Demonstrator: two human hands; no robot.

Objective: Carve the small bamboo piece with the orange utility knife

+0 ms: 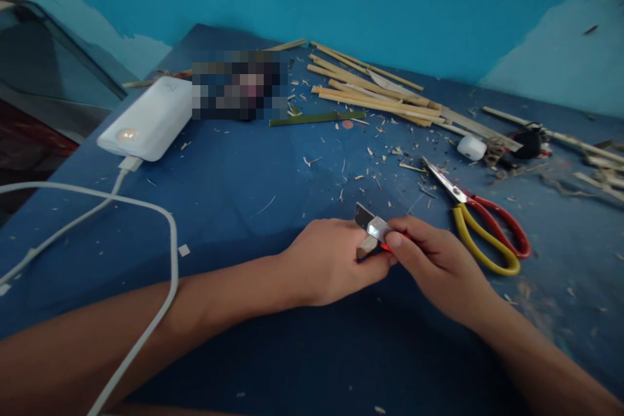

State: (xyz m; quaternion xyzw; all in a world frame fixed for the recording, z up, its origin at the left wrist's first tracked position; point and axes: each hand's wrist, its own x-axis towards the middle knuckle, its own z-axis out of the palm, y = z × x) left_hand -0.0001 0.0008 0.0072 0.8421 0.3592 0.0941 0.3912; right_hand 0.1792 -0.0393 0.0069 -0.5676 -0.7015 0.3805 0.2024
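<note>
My right hand grips a utility knife with a metal collar and a bit of red handle showing; its short, dark blade points up and left. My left hand is closed around a small piece of wood, whose cut end sticks out between thumb and fingers. The knife lies just above that end; whether the blade touches it I cannot tell. Both hands are close together, low over the blue table. Most of the knife's handle is hidden in my right hand.
Scissors with red and yellow handles lie right of my hands. Bamboo strips, a green strip, a flat blade and a white case lie behind. A power bank's white cable crosses my left forearm.
</note>
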